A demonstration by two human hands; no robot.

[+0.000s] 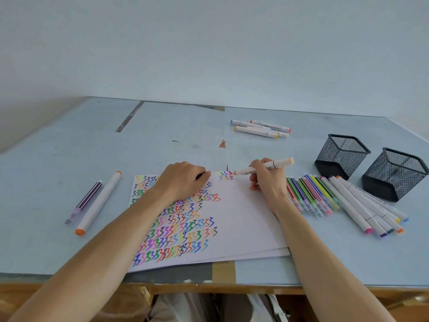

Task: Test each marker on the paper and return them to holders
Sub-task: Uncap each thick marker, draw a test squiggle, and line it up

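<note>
My right hand (pixel 267 182) grips a white marker (pixel 264 168) with a peach end cap, and its orange tip touches the top edge of the paper (pixel 243 219) beside a small patch of coloured squiggles. My left hand (pixel 183 180) rests on the paper with its fingers curled under; whether they hold anything is hidden. Coloured zigzag marks cover the left half of the sheet. Two black mesh holders (pixel 341 159) (pixel 394 174) stand at the right, nothing showing above their rims.
A row of thin coloured markers (pixel 308 194) and thick white markers (pixel 369 205) lies between the paper and the holders. Three white markers (pixel 260 129) lie at the back. A purple marker (pixel 84 201) and an orange-capped white marker (pixel 99 202) lie left of the paper. The table edge (pixel 209 281) is close.
</note>
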